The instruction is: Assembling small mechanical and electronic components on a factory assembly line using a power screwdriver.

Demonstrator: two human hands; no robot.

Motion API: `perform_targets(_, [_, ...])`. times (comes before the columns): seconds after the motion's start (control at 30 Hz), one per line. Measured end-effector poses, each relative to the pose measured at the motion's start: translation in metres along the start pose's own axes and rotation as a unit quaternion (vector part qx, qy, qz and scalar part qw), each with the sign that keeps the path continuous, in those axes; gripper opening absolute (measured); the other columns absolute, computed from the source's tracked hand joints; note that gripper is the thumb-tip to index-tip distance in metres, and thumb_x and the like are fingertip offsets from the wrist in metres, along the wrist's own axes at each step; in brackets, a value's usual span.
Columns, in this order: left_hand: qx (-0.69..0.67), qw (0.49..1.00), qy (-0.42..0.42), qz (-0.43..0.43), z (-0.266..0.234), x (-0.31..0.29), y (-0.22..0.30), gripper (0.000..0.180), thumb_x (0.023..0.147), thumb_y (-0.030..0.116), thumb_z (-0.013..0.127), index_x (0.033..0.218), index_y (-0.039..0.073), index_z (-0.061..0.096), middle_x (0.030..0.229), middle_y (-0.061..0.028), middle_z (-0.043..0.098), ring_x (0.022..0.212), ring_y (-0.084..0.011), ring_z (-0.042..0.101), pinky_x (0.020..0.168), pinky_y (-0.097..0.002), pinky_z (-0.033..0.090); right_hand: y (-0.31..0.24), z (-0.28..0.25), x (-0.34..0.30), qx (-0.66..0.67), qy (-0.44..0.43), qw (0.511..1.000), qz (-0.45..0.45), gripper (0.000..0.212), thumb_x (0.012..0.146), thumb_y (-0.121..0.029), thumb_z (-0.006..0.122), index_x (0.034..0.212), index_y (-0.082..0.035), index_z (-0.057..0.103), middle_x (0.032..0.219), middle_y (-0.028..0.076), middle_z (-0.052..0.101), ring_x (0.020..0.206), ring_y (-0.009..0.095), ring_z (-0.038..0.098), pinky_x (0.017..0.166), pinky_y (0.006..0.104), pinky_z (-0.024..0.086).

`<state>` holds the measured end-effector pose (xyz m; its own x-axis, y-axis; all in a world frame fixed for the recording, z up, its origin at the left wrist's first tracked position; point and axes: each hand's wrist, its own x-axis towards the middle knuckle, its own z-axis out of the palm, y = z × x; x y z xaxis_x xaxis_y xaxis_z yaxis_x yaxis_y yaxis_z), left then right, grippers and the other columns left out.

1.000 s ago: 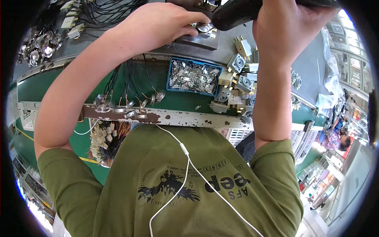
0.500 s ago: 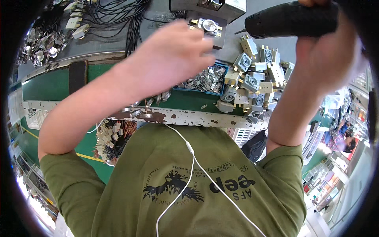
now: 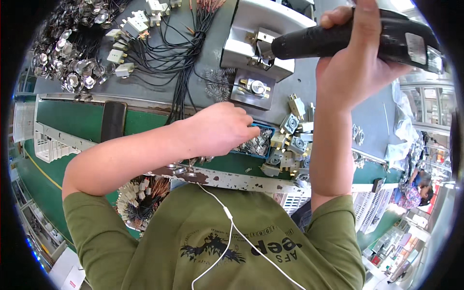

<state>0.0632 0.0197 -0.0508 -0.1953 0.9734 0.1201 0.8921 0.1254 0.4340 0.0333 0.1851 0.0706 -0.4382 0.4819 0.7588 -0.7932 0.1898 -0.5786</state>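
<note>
The left hand (image 3: pixel 220 128) curls — on what, I can't tell — at ten o'clock of the blue tray (image 3: pixel 253 155) of metal bits (image 3: pixel 258 143); the right hand (image 3: pixel 355 63) grips a black power driver (image 3: pixel 304 42) toward one o'clock.

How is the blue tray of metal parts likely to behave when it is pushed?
The blue tray would probably slide rather than tip, since it looks shallow and wide. Its small metal parts lie loosely heaped, so they may shift or rattle.

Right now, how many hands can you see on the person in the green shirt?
2: the left hand is at the blue tray, partly covering it; the right hand grips the black power screwdriver. Some fingers are hidden.
</note>
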Motion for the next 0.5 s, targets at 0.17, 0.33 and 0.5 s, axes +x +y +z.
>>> perform_targets(0.17, [0.000, 1.000, 0.006, 0.002, 0.000, -0.001, -0.002, 0.016, 0.078, 0.008, 0.069, 0.093, 0.004, 0.064, 0.082, -0.0091, 0.064, 0.085, -0.0286, 0.068, 0.076, -0.0430, 0.056, 0.040, 0.001, -0.003, 0.590, -0.007, 0.793, 0.148, 0.020, 0.096, -0.010, 0.074, 0.102, 0.001, 0.058, 0.074, 0.007, 0.062, 0.052, 0.014, 0.057, 0.051, 0.0276, 0.048])
perform_targets(0.33, [-0.004, 1.000, -0.002, 0.002, 0.001, 0.000, -0.004, 0.017, 0.078, 0.009, 0.069, 0.094, 0.004, 0.065, 0.084, -0.0088, 0.064, 0.088, -0.0284, 0.067, 0.077, -0.0431, 0.056, 0.042, 0.005, -0.003, 0.583, -0.006, 0.802, 0.130, 0.019, 0.096, -0.007, 0.074, 0.104, 0.002, 0.059, 0.075, 0.007, 0.062, 0.054, 0.014, 0.058, 0.051, 0.0277, 0.048])
perform_targets(0.5, [-0.010, 1.000, 0.005, -0.006, -0.003, -0.002, -0.001, 0.016, 0.079, 0.009, 0.069, 0.094, 0.005, 0.065, 0.085, -0.0086, 0.064, 0.089, -0.0283, 0.067, 0.078, -0.0430, 0.055, 0.005, 0.004, -0.004, -0.054, -0.050, 0.996, 0.050, 0.016, 0.097, -0.002, 0.070, 0.105, 0.002, 0.057, 0.076, 0.007, 0.062, 0.056, 0.014, 0.059, 0.051, 0.0276, 0.048])
